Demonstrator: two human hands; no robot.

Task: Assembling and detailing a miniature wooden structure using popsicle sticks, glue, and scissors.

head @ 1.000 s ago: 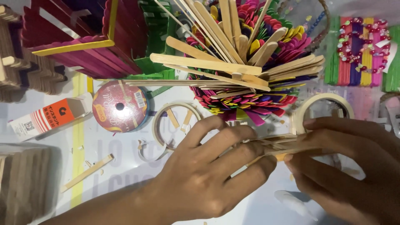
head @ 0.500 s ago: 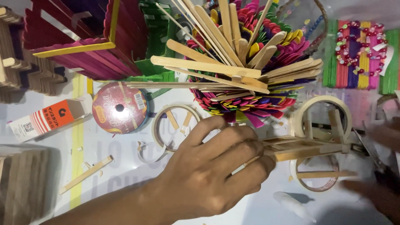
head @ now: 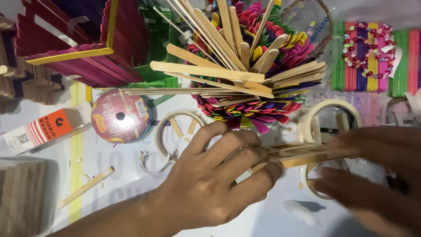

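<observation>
My left hand (head: 215,175) grips the left end of a small frame glued from plain wooden craft sticks (head: 302,153), held level above the white table. My right hand (head: 377,175), blurred with motion, touches the frame's right end with its fingers spread over and under it. Whether it grips the frame is unclear. Under the frame lie two rolls of masking tape (head: 333,115), one partly hidden by my right hand.
A big bundle of plain and coloured craft sticks (head: 245,66) stands behind. Maroon stick box (head: 79,48), round pink reel (head: 120,116), orange-white box (head: 41,129), another tape roll (head: 177,131), loose stick (head: 85,188), beaded stick mat (head: 368,57), white glue blob (head: 302,210).
My right hand drew away to the right edge half a second ago, then came back onto the stick frame's right end. My left hand stayed on the frame throughout.
</observation>
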